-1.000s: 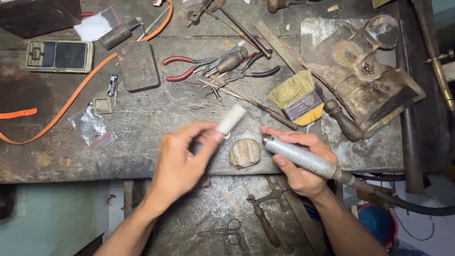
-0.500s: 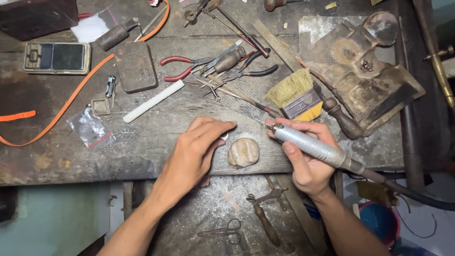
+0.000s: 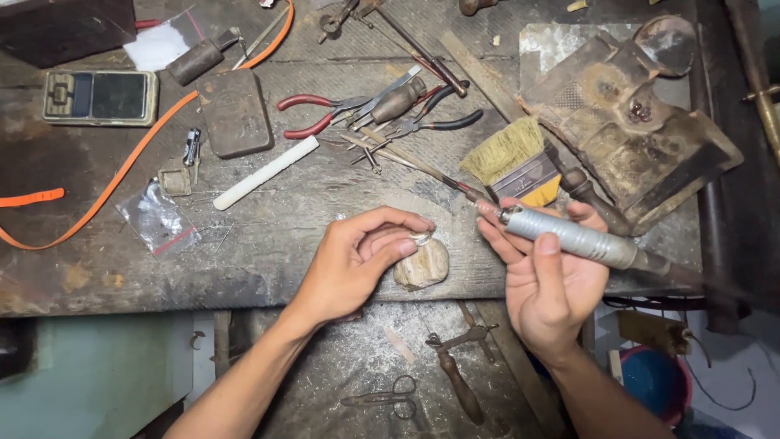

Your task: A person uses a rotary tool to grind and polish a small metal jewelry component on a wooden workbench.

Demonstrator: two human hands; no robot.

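Gripping a grey rotary handpiece point(image 3: 581, 240), right hand point(image 3: 548, 284) clenched round it | left hand point(image 3: 357, 260) pinching a small ring point(image 3: 421, 238) against the rounded wooden block point(image 3: 422, 264) at the worktop point(image 3: 325, 211) edge | brush point(image 3: 516, 162) beyond | white stick point(image 3: 266, 172), red pliers point(image 3: 313, 114) farther back.

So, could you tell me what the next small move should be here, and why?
Probably bring the rotary handpiece tip across to the small ring. The left hand pinches the ring against the wooden peg, while the right hand holds the tool apart, its tip pointing that way.
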